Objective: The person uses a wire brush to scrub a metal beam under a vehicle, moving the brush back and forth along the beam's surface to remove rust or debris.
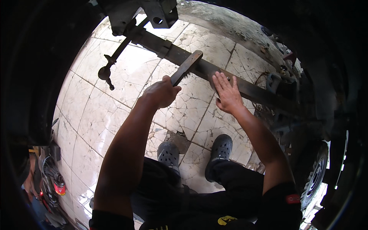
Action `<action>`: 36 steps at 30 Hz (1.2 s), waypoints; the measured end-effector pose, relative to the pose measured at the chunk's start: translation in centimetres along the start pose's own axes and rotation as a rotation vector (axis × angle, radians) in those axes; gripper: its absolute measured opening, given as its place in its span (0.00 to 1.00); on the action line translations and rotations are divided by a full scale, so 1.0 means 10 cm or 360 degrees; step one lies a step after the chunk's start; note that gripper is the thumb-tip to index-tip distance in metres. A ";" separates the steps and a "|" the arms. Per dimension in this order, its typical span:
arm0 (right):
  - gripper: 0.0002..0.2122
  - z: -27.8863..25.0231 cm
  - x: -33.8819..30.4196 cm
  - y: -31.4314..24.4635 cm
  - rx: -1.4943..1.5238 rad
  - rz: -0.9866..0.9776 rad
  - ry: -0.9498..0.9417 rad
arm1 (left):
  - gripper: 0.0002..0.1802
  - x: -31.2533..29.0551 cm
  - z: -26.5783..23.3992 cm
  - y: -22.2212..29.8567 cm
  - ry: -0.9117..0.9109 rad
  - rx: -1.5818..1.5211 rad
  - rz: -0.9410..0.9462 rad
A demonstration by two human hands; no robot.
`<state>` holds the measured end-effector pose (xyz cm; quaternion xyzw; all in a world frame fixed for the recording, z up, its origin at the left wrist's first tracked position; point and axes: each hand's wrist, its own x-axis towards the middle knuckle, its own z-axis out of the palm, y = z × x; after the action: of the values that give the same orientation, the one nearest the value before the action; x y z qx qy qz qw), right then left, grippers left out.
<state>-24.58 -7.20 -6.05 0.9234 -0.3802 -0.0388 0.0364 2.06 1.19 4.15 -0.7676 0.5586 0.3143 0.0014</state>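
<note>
- The left hand (161,92) is closed around the near end of the brush (188,66); its grip is narrow, with the handle held firmly inside the fist.
- The brush slants away to the far right, its far end crossing over the bar (207,71). Dark bristles show along its right side; whether they press on the metal cannot be told.
- The right hand (229,92) holds nothing. Its grip is wide: the fingers lie nearly straight on the bar, to the right of the brush, and the thumb stands apart on the near side.
- The bar runs above the floor (115,88) from far left to the right, in front of the person. A collar (165,49) sits around it left of the brush, and a bracket (163,15) stands at its far left end.
- A rod (120,50) with a ball-shaped end reaches from that end toward the near left.
- The step in hand appears to be brushing the bar's surface, the right hand perhaps steadying it or feeling the metal.
- The next move, as judged from this pose, calls for the bristles turned squarely onto the bar, an even stroke along its length, and the right fingers kept out of the brush's path.
</note>
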 end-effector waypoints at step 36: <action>0.45 -0.06 0.15 -0.01 -0.0042 0.0049 0.0035 | 0.28 0.03 0.02 0.17 -0.0105 -0.0092 -0.0050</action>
<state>-23.36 -8.12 -5.55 0.9172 -0.3933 -0.0331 0.0533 0.57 0.35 4.44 -0.7652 0.5369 0.3553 0.0025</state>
